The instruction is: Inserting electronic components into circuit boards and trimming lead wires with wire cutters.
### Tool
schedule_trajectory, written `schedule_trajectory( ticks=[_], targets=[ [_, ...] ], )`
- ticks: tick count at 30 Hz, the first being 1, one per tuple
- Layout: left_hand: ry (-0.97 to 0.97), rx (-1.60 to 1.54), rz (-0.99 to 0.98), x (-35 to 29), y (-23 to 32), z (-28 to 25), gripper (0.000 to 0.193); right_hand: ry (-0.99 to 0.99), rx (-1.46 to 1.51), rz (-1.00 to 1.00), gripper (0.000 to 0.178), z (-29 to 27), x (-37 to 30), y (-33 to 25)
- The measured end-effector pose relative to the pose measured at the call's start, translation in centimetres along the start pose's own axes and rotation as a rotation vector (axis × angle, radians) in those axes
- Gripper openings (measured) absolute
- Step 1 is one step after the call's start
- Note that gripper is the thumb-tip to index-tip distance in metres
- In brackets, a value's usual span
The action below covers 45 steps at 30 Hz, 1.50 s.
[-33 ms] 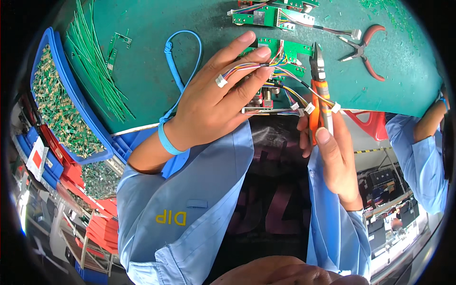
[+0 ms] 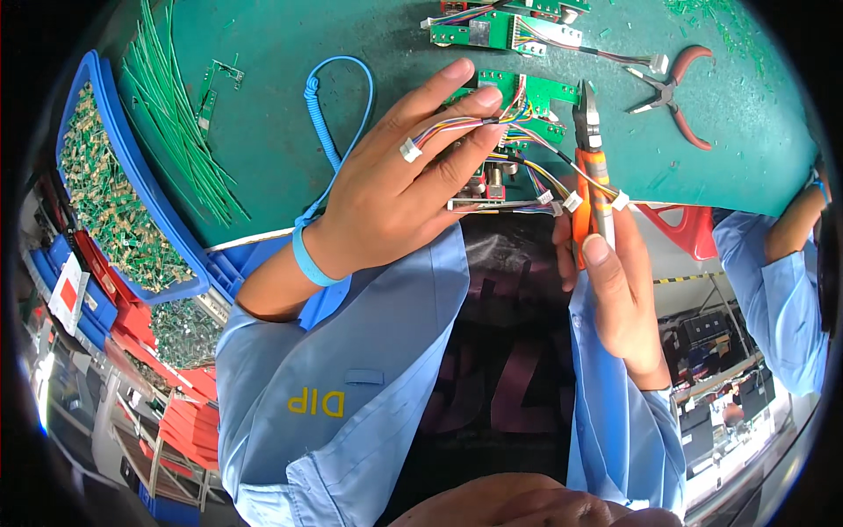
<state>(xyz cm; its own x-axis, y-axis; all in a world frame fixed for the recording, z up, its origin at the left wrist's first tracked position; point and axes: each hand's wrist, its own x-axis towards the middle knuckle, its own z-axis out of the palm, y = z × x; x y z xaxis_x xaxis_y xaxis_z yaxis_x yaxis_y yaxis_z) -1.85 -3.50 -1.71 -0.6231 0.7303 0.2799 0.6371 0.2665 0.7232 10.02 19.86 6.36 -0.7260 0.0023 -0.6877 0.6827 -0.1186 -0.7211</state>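
Observation:
My left hand [image 2: 399, 171] lies palm down over a green circuit board [image 2: 549, 92], fingers partly spread. Between its thumb and a fingertip passes a multicoloured wire harness [image 2: 457, 122], which looks pinched there; one white connector end rests across the fingers. In my right hand [image 2: 619, 285] is a pair of orange-handled pliers [image 2: 590, 167], jaws pointing away from me, beside the board's right edge. More wires with white connectors [image 2: 572, 201] cross by the handles. Red and silver components [image 2: 494, 184] show below the board, partly hidden by wires and my left hand.
Red-handled pliers [image 2: 672, 92] lie open at the right. Further boards with wires [image 2: 474, 33] lie at the far side. Left are green wires [image 2: 180, 114] and a blue bin [image 2: 132, 66] of small parts. A blue coiled cord [image 2: 320, 123] runs to my wristband. Another person's arm [image 2: 777, 272] shows at right.

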Motion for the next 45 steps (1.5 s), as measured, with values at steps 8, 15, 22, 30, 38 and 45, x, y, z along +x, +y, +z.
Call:
schedule_trajectory(
  ticks=[8,15,22,30,38,45],
  targets=[
    [-0.02,0.0,0.049,-0.4,-0.6,0.0,0.069,0.031,-0.145,-0.058,0.047,-0.8,0.4,1.2],
    [-0.03,0.153,-0.023,0.7,0.7,-0.7,0.091,0.009,0.175,-0.159,0.046,-2.0,2.9,0.9],
    [-0.139,0.211,-0.105,2.8,0.8,-1.3,0.109,-0.059,0.251,-0.095,0.049,-1.9,4.2,-0.9],
    [-0.094,0.039,-0.143,4.5,-0.5,-1.8,0.104,-0.037,0.163,-0.047,0.051,-2.0,3.9,-2.9],
    [-0.014,-0.145,-0.052,4.4,-1.2,-1.5,0.093,0.028,0.038,-0.062,0.063,-2.0,4.3,-3.0],
    [-0.005,-0.179,-0.042,4.5,-1.4,-1.3,0.089,0.031,-0.087,-0.054,0.067,-2.7,4.5,-4.2]
  ],
)
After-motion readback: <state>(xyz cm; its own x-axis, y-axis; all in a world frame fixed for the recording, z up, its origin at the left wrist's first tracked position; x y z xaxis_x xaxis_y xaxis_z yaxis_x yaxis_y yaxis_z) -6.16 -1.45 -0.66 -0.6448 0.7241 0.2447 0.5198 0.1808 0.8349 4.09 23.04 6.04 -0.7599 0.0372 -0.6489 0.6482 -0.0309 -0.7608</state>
